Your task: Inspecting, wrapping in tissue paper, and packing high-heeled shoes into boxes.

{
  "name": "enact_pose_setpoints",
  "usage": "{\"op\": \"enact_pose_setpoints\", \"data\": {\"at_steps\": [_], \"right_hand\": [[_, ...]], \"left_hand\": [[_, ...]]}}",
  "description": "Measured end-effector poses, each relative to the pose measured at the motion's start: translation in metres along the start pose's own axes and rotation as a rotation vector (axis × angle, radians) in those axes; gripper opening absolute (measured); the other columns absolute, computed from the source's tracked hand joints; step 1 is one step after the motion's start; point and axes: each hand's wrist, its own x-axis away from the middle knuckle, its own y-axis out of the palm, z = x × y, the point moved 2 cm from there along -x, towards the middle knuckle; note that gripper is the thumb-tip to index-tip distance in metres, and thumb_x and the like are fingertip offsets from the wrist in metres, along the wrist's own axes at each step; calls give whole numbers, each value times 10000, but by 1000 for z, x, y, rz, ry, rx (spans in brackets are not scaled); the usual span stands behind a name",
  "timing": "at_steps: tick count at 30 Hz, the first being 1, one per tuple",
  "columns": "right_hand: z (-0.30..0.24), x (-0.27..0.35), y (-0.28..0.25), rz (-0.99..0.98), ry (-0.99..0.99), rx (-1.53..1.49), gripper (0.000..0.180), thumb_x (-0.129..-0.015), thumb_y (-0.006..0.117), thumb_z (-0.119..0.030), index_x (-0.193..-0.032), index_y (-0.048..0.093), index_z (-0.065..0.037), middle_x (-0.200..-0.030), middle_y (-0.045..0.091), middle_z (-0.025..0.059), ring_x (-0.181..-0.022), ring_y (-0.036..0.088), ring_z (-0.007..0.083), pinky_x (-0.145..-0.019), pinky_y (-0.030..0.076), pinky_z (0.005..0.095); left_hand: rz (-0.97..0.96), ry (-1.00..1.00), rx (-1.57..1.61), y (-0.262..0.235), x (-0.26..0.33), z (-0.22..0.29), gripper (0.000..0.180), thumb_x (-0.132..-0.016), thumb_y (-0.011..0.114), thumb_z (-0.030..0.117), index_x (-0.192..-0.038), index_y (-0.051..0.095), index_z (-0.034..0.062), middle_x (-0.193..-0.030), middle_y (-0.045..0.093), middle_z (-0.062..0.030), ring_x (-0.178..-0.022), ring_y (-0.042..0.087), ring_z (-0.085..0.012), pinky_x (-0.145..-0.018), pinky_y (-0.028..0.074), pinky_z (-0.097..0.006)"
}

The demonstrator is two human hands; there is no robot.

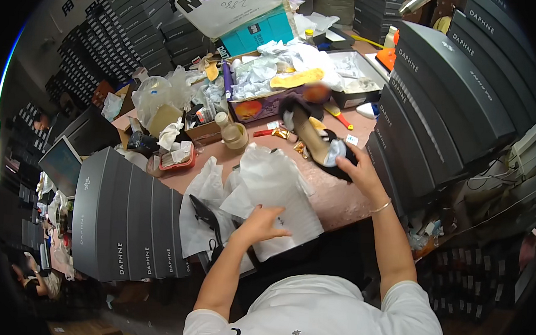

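Note:
My right hand [360, 170] is closed round the toe end of a black shoe [310, 133], raised over the pink table. White paper stuffing shows in its toe, and its insole is beige. My left hand [264, 225] rests at white tissue paper [273, 186], thumb and fingers apart, holding nothing. Under the tissue sits an open shoe box, mostly hidden. At its left side, another black shoe [205, 216] with a thin strap lies on tissue, partly behind my left forearm.
Dark shoe boxes stand stacked at the left [126, 221] and right [431, 109]. A pump bottle [233, 134] is on the table [345, 202]. Behind are a carton [265, 110] of crumpled paper, a red basket [180, 160] and a knife with a red-yellow handle [341, 118].

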Motion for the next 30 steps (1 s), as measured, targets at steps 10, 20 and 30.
{"op": "enact_pose_setpoints", "data": {"at_steps": [10,20,30], "right_hand": [[-109,15,83,-1076,-498,571,572,-702,754,-389,-1101,600,-9,-918,668,164,-834,644,316,-757,481,384],[-50,70,186,-344,-950,453,476,-729,720,-169,-1169,568,-70,-1012,596,101,-967,566,278,-864,460,372],[-61,74,191,-253,-961,350,454,-672,750,-132,-1095,606,-55,-1046,566,102,-962,562,288,-837,467,381]], "left_hand": [[-437,-361,1694,-7,59,45,772,-949,189,644,-1341,408,15,-1192,573,-203,-821,675,-305,-754,570,-415],[628,-418,2017,34,77,32,778,-946,169,659,-1416,282,50,-1310,469,-150,-1151,527,-278,-949,464,-412],[738,-478,1928,5,80,73,798,-906,148,726,-1288,418,79,-1090,558,-103,-898,595,-213,-727,511,-338]]}}
